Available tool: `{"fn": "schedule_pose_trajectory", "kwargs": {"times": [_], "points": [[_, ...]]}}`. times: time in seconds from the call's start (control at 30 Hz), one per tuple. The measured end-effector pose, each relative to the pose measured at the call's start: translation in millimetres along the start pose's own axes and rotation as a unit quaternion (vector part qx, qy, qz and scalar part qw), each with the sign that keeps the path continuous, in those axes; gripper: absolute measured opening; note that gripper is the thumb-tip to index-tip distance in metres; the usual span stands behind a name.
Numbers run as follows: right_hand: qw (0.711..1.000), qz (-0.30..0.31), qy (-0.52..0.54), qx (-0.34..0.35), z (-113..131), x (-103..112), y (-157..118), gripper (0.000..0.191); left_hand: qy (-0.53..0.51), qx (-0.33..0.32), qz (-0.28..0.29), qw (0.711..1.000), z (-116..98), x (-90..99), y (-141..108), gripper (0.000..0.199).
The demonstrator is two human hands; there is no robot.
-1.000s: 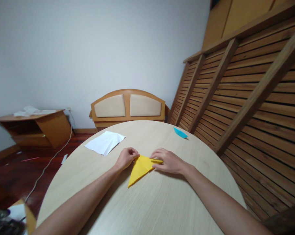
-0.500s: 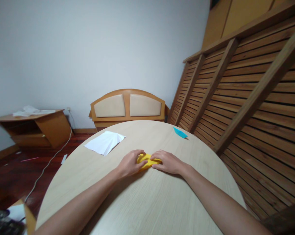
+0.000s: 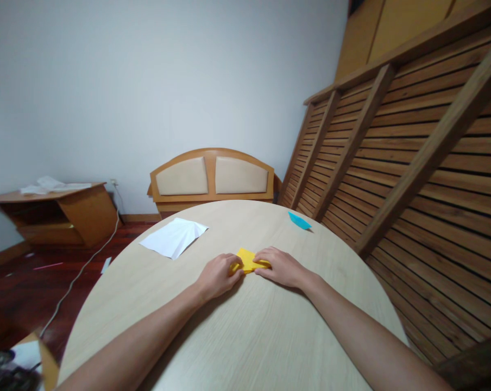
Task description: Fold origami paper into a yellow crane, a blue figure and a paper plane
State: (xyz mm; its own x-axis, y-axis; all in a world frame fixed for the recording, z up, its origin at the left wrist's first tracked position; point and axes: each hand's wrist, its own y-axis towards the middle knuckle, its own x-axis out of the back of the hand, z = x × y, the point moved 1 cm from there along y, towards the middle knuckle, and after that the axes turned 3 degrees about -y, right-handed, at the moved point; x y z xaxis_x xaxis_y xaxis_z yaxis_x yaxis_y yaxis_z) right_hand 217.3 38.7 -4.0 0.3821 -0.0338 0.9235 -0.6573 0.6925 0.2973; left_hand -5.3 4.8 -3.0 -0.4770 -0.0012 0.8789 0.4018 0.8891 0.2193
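A small folded yellow paper (image 3: 247,259) lies flat on the round light-wood table (image 3: 249,336), near its middle. My left hand (image 3: 218,276) presses on the paper's left edge with curled fingers. My right hand (image 3: 281,266) holds down its right edge with the fingertips. Most of the paper shows between the two hands, and its near part is hidden under my fingers.
A white folded sheet (image 3: 174,237) lies on the table's far left. A small blue paper piece (image 3: 300,220) sits at the far right rim. Behind the table stands a wooden headboard (image 3: 212,178), with a slatted wooden frame (image 3: 408,146) leaning at the right and a low cabinet (image 3: 54,214) at left.
The long yellow triangle was folded up toward the far side into a small compact shape. My left hand moved in over it and both hands now press it flat.
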Motion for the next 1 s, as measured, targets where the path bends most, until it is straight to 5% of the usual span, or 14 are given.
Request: {"fn": "schedule_pose_trajectory", "kwargs": {"times": [1.0], "points": [[0.998, -0.01, -0.045, -0.045, 25, 1, 8, 0.021, 0.013, -0.009, -0.087, 0.996, -3, -4.3, 2, 0.026]]}}
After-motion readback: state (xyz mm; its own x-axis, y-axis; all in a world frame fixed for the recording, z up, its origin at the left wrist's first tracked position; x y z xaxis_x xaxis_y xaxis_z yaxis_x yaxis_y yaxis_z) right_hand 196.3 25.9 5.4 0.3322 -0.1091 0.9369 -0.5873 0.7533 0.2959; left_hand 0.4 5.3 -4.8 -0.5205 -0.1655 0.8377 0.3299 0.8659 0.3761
